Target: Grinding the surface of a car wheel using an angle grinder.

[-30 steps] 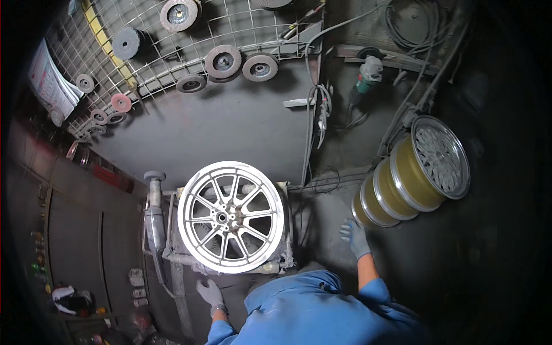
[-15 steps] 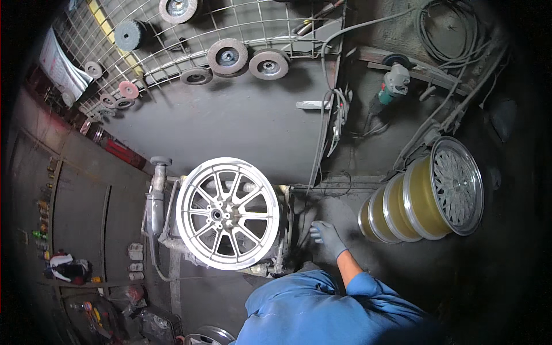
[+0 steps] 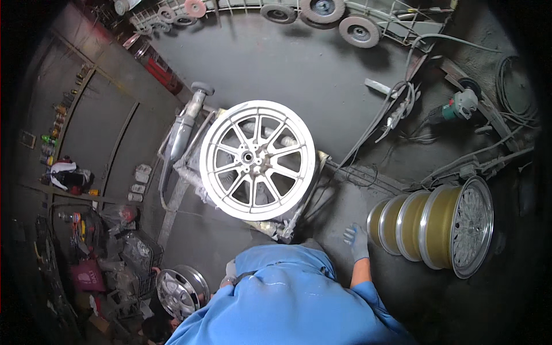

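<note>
My right hand (image 3: 357, 241), in a grey glove, hangs just left of the stack of gold-and-silver rims (image 3: 411, 227). It holds nothing, and its fingers are slightly bent and apart. My left hand (image 3: 230, 268), also gloved, shows only in part at the left side of my blue work clothes; its fingers are hidden. Ahead of me a white spoked wheel (image 3: 251, 208) lies on a metal stand (image 3: 282, 231), with neither hand touching it.
Left of the stand is a long-bodied grinding tool (image 3: 183, 135) with a round head. An angle grinder (image 3: 460, 106) hangs at right among cables. Abrasive wheels (image 3: 359, 31) hang on the far rack. A silver rim (image 3: 178, 290) and bagged clutter (image 3: 138, 250) lie near left.
The whole view has turned and shifted, so the white wheel appears higher and further right. My right hand is now closer to the rim stack. Part of my left hand has come into sight.
</note>
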A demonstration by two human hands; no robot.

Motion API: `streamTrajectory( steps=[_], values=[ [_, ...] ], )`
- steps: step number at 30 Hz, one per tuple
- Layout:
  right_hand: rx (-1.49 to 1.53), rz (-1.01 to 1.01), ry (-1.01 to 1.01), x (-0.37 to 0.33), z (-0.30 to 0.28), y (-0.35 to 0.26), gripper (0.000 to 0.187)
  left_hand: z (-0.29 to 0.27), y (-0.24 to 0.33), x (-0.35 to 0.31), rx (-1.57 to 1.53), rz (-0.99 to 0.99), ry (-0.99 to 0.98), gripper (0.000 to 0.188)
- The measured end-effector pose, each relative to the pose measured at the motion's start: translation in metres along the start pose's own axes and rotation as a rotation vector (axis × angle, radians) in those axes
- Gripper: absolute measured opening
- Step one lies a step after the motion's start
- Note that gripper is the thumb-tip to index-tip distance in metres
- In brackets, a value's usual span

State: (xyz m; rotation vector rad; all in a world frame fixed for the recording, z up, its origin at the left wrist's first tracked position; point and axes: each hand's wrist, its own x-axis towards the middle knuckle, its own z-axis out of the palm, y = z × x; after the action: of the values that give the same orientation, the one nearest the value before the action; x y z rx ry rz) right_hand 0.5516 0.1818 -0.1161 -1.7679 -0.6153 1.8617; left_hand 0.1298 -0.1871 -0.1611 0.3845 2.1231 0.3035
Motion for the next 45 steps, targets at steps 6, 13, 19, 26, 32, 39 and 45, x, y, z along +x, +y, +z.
streamTrajectory(
  steps=[6,13,19,26,32,39,45],
  values=[
    [0.064,0.18,0.122,-0.018,-0.021,0.073,0.061,-0.005,-0.015,0.009,-0.02,0.012,-0.006,0.044],
    [-0.438,0.005,0.107,0.034,-0.044,0.24,0.043,-0.016,-0.087,0.02,-0.075,-0.04,-0.01,0.043],
    [-0.954,-0.212,0.057,-0.039,0.019,0.217,0.043,-0.02,-0.151,0.094,0.056,0.023,-0.044,0.043],
    [-0.163,0.141,0.218,-0.087,0.09,0.171,0.029,-0.077,-0.064,0.091,0.131,0.3,0.181,0.033],
    [-0.081,0.191,0.305,-0.126,0.107,0.182,0.03,-0.119,-0.033,0.098,-0.442,0.186,0.023,0.022],
    [-1.267,-0.114,0.072,-0.106,0.073,0.221,0.039,-0.133,-0.008,0.085,-0.98,-0.135,-0.022,0.014],
    [-0.552,0.05,0.163,-0.1,0.099,0.19,0.034,-0.091,-0.071,0.107,-0.194,0.372,0.144,0.013]
  ],
)
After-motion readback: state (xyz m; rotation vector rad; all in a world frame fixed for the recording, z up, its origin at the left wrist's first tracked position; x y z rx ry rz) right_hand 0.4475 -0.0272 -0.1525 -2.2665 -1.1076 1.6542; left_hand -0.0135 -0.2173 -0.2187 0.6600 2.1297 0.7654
